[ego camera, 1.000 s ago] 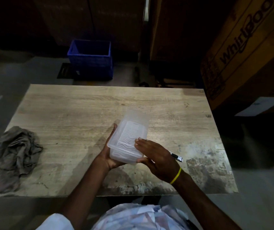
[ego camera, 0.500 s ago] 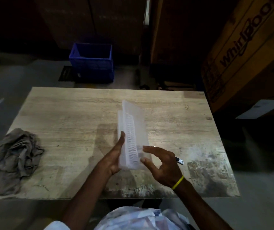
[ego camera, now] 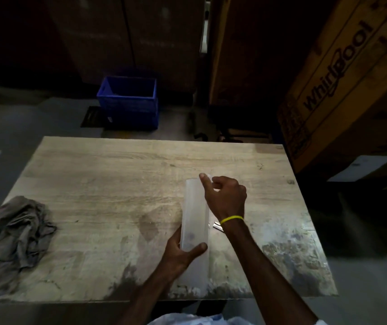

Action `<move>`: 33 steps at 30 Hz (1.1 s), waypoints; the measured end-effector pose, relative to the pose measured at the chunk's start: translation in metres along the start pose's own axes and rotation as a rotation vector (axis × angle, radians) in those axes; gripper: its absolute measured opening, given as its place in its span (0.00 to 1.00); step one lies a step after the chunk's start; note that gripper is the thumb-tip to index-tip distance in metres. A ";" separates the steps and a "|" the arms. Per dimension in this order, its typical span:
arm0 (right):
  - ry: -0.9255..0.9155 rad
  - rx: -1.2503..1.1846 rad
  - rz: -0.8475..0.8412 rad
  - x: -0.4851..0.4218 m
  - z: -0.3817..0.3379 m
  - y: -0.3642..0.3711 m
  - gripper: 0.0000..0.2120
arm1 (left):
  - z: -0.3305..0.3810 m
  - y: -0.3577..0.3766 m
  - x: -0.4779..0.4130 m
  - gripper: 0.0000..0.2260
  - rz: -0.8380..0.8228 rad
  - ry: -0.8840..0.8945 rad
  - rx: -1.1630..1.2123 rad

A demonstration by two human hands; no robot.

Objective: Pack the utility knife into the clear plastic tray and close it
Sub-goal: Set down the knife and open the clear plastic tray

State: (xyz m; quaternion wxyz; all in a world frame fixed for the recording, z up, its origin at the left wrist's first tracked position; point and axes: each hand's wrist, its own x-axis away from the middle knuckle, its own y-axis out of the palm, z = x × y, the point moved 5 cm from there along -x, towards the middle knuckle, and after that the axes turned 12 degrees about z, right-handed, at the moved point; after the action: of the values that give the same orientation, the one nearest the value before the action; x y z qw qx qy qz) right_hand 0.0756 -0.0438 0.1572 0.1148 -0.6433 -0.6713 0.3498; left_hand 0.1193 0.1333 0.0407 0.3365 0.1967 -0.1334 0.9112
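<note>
Clear plastic tray (ego camera: 195, 219) on edge | left hand (ego camera: 179, 250) grips base | right hand (ego camera: 225, 195) pinches top

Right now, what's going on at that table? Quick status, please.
Left hand grips clear tray's near end; right hand pinches far end. Utility knife on table, mostly hidden behind right wrist, not packed. Nothing blocking.

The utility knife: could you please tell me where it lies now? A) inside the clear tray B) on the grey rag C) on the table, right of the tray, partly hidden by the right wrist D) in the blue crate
C: the utility knife shows on the table, beside the clear tray and just under the right hand's wrist.
</note>
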 end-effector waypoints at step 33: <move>0.216 -0.035 -0.525 0.120 0.048 0.001 0.48 | -0.012 0.005 -0.014 0.34 -0.111 -0.527 0.497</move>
State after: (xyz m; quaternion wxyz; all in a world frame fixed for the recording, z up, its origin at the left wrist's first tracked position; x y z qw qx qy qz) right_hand 0.0298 0.0542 0.0858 0.2614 -0.4827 -0.8048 0.2261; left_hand 0.1224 0.1268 0.0231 0.2816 0.5074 0.0208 0.8141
